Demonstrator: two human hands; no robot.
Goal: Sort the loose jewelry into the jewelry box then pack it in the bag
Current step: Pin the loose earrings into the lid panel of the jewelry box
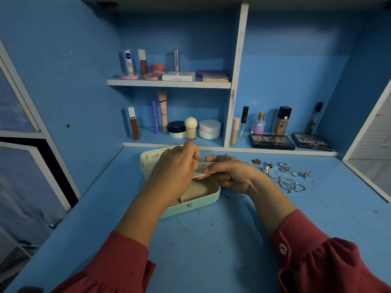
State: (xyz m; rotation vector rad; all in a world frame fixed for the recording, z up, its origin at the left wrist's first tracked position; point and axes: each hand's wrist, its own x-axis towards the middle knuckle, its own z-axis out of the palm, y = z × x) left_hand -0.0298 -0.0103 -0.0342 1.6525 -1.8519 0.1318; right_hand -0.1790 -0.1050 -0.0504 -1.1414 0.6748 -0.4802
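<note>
A mint-green jewelry box (196,203) lies open on the blue desk, its cream lid (148,161) tipped back. Above the box my right hand (228,174) grips a small cream earring panel (201,169) by its right side. My left hand (175,166) pinches something tiny at the panel's top edge; what it holds is hidden by the fingers. Loose silver jewelry (285,176) lies to the right of the box: rings, hoops (291,186) and a gold flower piece (256,161). No bag is in view.
Shelves at the back hold cosmetics: bottles, jars (209,129) and two eyeshadow palettes (270,141). A window frame (31,144) runs along the left. The desk's right edge (368,180) is close behind the jewelry.
</note>
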